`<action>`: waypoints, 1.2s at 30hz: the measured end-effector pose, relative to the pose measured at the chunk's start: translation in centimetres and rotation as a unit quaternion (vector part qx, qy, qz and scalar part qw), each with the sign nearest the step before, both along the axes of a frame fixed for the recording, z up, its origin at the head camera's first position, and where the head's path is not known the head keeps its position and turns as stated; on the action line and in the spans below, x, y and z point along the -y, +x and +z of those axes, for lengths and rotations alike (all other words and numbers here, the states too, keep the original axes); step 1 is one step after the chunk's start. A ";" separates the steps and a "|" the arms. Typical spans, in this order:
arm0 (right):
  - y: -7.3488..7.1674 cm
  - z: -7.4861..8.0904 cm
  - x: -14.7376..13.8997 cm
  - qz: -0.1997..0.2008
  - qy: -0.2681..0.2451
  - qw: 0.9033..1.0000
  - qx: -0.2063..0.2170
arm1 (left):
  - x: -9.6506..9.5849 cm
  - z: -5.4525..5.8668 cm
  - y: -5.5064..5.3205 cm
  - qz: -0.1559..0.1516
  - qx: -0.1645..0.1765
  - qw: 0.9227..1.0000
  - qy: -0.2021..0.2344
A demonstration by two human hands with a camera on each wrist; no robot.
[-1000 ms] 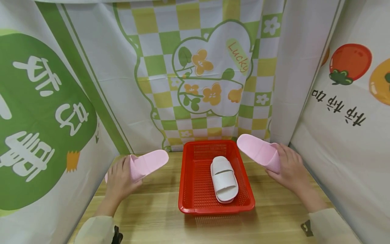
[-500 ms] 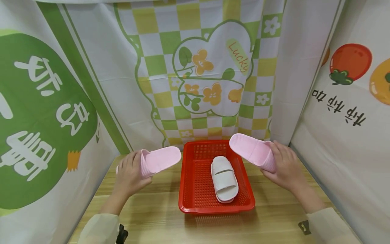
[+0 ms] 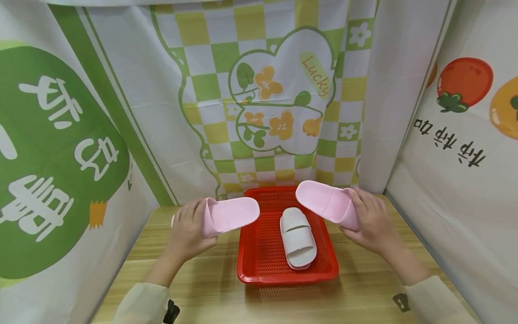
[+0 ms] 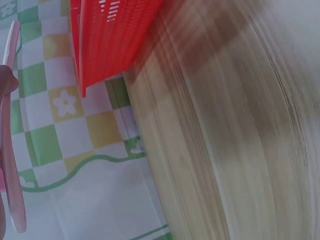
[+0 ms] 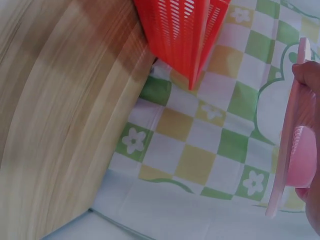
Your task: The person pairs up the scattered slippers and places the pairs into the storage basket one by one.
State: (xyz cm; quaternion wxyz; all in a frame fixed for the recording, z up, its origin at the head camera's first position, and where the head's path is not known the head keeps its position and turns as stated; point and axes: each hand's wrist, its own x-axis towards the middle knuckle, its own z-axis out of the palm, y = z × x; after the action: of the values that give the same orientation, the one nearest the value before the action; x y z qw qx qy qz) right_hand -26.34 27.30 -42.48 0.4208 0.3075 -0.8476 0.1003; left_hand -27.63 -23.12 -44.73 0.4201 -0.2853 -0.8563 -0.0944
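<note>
My left hand (image 3: 188, 231) gripping one pink slipper (image 3: 236, 213), my right hand (image 3: 374, 225) gripping another pink slipper (image 3: 323, 200), red basket (image 3: 287, 280) on the desk (image 3: 202, 283) between both hands, white footwear (image 3: 297, 240) inside

Soft light evenly fills the head view. The dimmer, hazier wrist views show diffuse shadows on the tabletop (image 4: 215, 135).

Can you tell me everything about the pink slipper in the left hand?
The pink slipper is pale pink and looks like plastic or foam. It has a rounded end, a line across its footbed and a wide, ribbed strap. The left hand grips it around the strap end, covering part of it. It's held up in the air, footbed facing the head camera. In that view, its bare end overlaps the far left corner of the red basket.
</note>
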 end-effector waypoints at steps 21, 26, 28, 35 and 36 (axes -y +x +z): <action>1.4 1.4 2.4 0.052 0.009 0.999 0.009 | -4.2 1.0 0.8 -0.056 0.027 0.997 -0.034; 1.6 1.3 3.1 0.070 -0.001 0.998 -0.006 | -5.0 1.1 0.9 -0.072 0.018 0.997 -0.036; 1.7 1.3 3.4 0.078 -0.004 0.997 -0.016 | -5.3 1.1 1.0 -0.076 0.012 0.996 -0.038; 2.2 1.5 4.1 0.100 0.003 0.995 -0.021 | -6.4 1.2 1.1 -0.093 -0.007 0.995 -0.041; 2.2 1.5 4.2 0.104 0.003 0.994 -0.022 | -6.6 1.2 1.1 -0.096 -0.007 0.994 -0.041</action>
State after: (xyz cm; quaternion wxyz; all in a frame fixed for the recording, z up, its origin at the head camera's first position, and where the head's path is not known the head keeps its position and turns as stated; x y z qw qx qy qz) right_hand -24.13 23.09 -41.02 0.4253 0.3972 -0.8021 0.1341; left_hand -26.57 -16.56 -43.54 0.4031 -0.3843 -0.8249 -0.0968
